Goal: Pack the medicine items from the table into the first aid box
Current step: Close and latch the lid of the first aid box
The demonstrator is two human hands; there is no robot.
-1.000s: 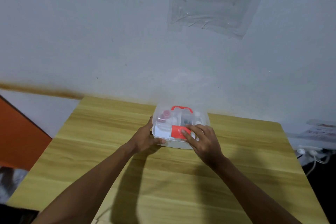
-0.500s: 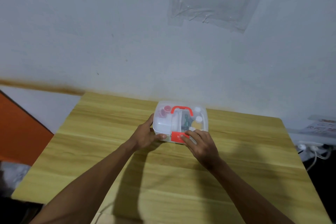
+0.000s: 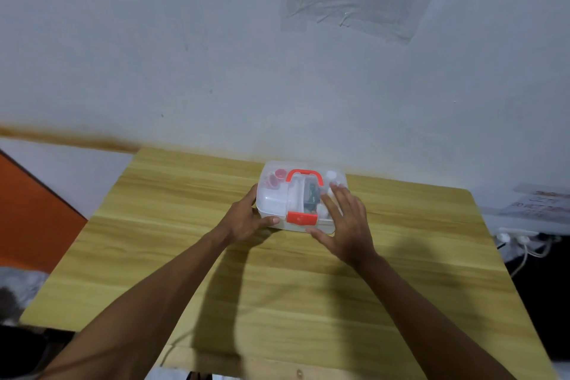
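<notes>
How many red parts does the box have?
2. The red handle lies on top of the box, toward the wall. The red latch sits on its front edge, between the two hands. Others may be hidden.

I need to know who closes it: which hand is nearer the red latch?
Right, narrowly. The right hand lies on the lid just right of the red latch; the left hand grips the box's left corner, thumb just short of it.

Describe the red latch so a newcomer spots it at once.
Find the wooden table, then the clear first aid box near its far edge. The red latch sits on the box's near wall between both hands, flat and low, unlike the arched red handle on the lid.
</notes>
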